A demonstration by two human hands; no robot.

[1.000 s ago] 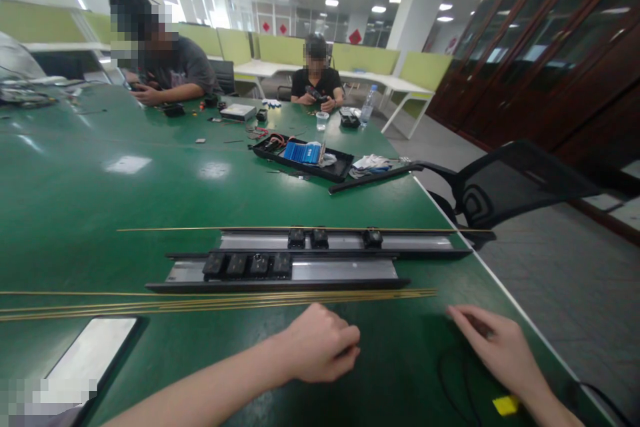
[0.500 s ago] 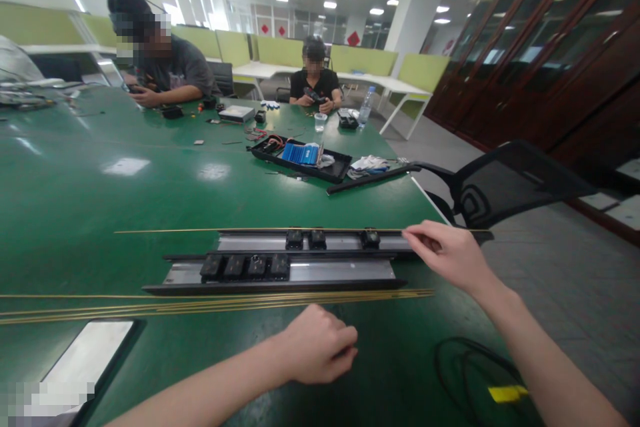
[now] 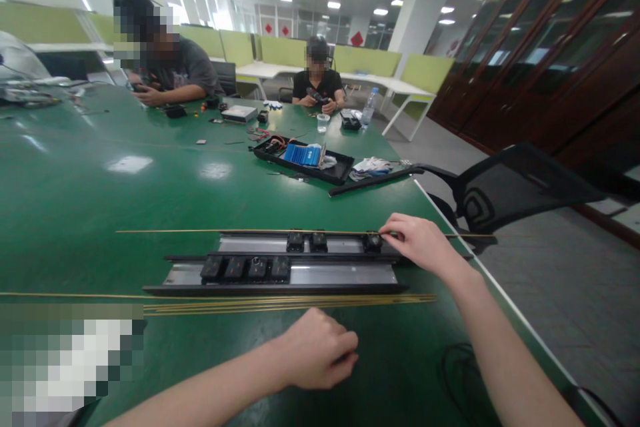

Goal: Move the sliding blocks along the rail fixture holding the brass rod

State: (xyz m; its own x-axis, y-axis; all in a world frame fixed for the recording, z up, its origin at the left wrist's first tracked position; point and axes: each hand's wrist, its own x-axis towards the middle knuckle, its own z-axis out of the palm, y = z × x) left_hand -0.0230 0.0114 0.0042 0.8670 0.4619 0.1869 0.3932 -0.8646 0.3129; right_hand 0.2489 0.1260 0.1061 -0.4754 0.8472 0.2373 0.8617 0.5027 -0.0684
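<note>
Our right hand [image 3: 420, 243] reached over the far rail [image 3: 345, 243], its thumb and fingertips drawn together right beside the rightmost black block [image 3: 371, 244]. We could not tell whether they pinched that block or the thin brass rod [image 3: 167, 231], which ran along the rail's far edge and stuck out past both its ends. 2 more black blocks [image 3: 307, 242] sat further left in that channel. Our left hand [image 3: 317, 349] was low over the green table [image 3: 200, 200], fingers curled in; we could not tell whether it held anything. Just beyond it lay a bundle of brass rods [image 3: 300, 304], alongside the near rail [image 3: 345, 273], where 4 black blocks [image 3: 245, 269] stood in a row toward the left end. Farther off, we had a black tray [image 3: 341, 170] with a blue part [image 3: 303, 155] in it, and 2 people [image 3: 317, 85] sat across the table.
</note>
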